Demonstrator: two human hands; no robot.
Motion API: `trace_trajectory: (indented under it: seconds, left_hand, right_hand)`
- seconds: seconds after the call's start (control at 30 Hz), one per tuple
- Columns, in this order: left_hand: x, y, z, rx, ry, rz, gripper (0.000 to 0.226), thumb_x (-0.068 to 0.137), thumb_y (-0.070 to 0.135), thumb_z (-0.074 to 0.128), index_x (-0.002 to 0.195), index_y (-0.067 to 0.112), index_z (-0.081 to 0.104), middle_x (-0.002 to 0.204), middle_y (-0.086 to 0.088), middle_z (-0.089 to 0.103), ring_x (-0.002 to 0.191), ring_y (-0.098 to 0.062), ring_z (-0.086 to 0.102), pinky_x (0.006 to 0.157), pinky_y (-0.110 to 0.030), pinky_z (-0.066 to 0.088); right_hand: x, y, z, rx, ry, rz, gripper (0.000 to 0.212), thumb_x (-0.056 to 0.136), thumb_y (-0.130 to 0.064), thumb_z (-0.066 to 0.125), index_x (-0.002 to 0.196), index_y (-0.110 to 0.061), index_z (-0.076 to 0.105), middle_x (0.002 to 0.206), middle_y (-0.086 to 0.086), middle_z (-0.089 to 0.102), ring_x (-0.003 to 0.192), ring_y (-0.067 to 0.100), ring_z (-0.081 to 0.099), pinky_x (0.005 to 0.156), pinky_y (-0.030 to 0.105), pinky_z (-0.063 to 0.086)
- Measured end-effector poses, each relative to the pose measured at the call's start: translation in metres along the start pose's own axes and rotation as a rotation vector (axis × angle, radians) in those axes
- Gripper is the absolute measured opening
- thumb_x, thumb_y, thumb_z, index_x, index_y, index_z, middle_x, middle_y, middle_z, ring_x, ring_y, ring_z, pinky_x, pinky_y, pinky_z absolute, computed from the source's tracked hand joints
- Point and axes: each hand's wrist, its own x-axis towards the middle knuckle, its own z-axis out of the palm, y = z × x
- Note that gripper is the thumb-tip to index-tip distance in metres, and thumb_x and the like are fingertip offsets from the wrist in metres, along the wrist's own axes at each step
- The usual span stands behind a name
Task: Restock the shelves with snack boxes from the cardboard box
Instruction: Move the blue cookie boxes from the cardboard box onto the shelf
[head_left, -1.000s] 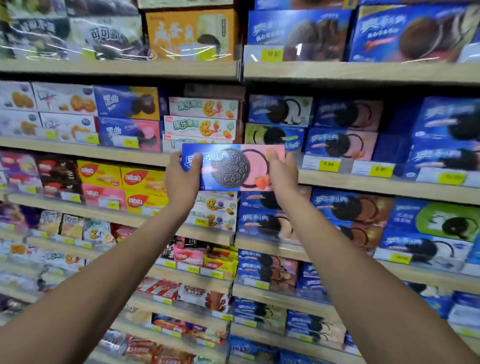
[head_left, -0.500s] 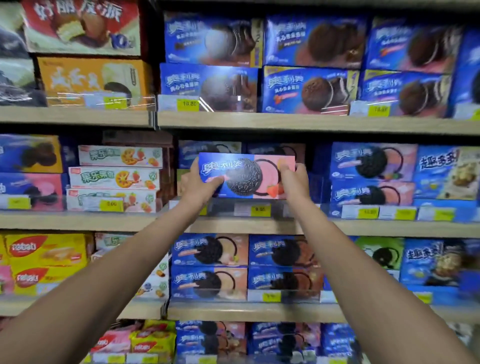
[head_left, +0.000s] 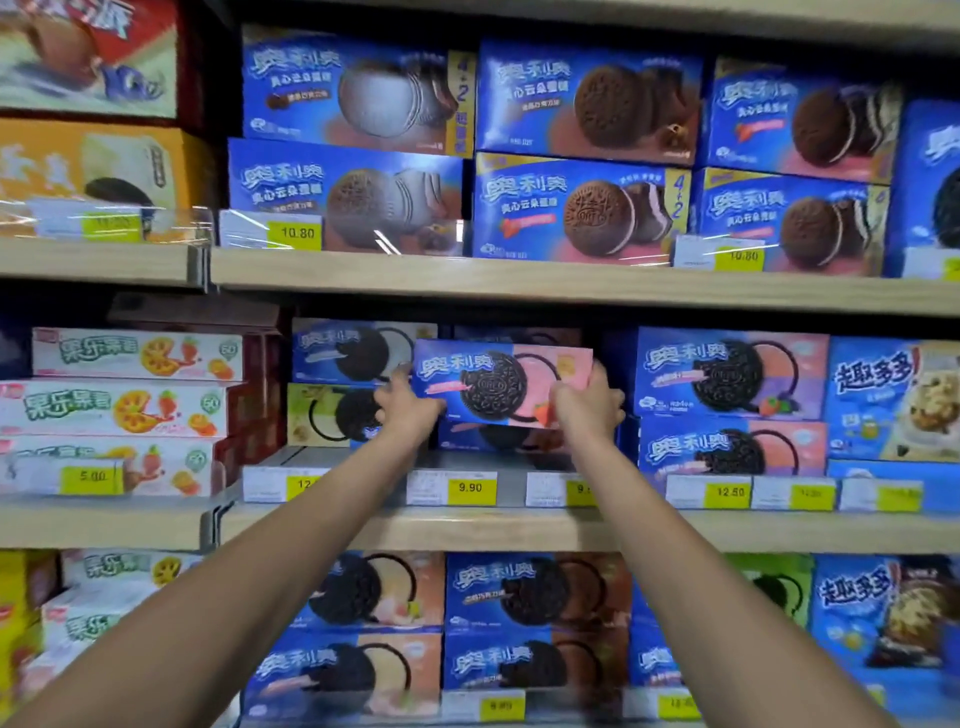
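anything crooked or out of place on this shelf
Only the pink-and-blue cookie box, gripped at its ends by the left hand and right hand: it tilts slightly, unlike the squared stack on its right.

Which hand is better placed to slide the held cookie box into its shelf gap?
Left, probably. The left hand grips the cookie box at its freer end; the right hand sits close beside the neighbouring stack, likely squeezed.
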Motion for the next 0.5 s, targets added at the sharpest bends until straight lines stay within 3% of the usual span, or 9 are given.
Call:
trace_trajectory:
  seconds: [0.1, 0.27, 0.33, 0.43, 0.5]
  left_hand:
    - [0.028, -0.004, 0.014, -0.085, -0.019, 0.003, 0.083, 0.049, 0.016, 0.059, 0.130, 0.023, 0.043, 0.125, -0.016, 0.052, 0.111, -0.037, 0.056, 0.098, -0.046, 0.048]
    - [0.038, 0.015, 0.025, -0.158, -0.101, 0.060, 0.053, 0.075, -0.015, 0.048, 0.122, 0.010, 0.050, 0.115, -0.020, 0.062, 0.100, -0.031, 0.061, 0.091, -0.048, 0.051]
    - [0.044, 0.015, 0.027, -0.153, -0.108, 0.068, 0.051, 0.076, -0.015, 0.049, 0.123, 0.005, 0.050, 0.117, -0.020, 0.062, 0.102, -0.033, 0.062, 0.086, -0.042, 0.053]
    - [0.051, 0.009, 0.026, -0.155, -0.115, 0.028, 0.045, 0.080, -0.013, 0.050, 0.124, -0.001, 0.050, 0.118, -0.021, 0.062, 0.085, -0.026, 0.061, 0.061, -0.024, 0.050]
    - [0.052, 0.007, 0.027, -0.154, -0.105, 0.035, 0.044, 0.081, -0.012, 0.049, 0.123, -0.002, 0.050, 0.117, -0.023, 0.062, 0.082, -0.023, 0.058, 0.052, -0.020, 0.046]
  right_hand:
    - [0.009, 0.010, 0.008, 0.005, 0.085, -0.030, 0.055, 0.083, -0.017, 0.051, 0.137, -0.025, 0.041, 0.131, 0.020, 0.038, 0.124, 0.041, 0.035, 0.098, 0.041, 0.038]
    - [0.018, 0.012, 0.018, -0.008, 0.152, -0.050, 0.061, 0.090, -0.015, 0.049, 0.147, -0.020, 0.027, 0.139, 0.020, 0.031, 0.128, 0.038, 0.028, 0.096, 0.045, 0.038]
    - [0.023, 0.011, 0.022, -0.010, 0.142, -0.054, 0.063, 0.090, -0.013, 0.048, 0.148, -0.018, 0.024, 0.141, 0.020, 0.028, 0.128, 0.038, 0.026, 0.099, 0.046, 0.036]
    - [0.031, 0.012, 0.027, -0.014, 0.083, -0.063, 0.068, 0.088, -0.010, 0.050, 0.149, -0.015, 0.020, 0.143, 0.020, 0.025, 0.129, 0.039, 0.026, 0.104, 0.043, 0.033]
    - [0.038, 0.013, 0.029, -0.009, 0.032, -0.075, 0.074, 0.085, -0.006, 0.054, 0.150, -0.014, 0.019, 0.142, 0.022, 0.026, 0.128, 0.041, 0.027, 0.107, 0.039, 0.029]
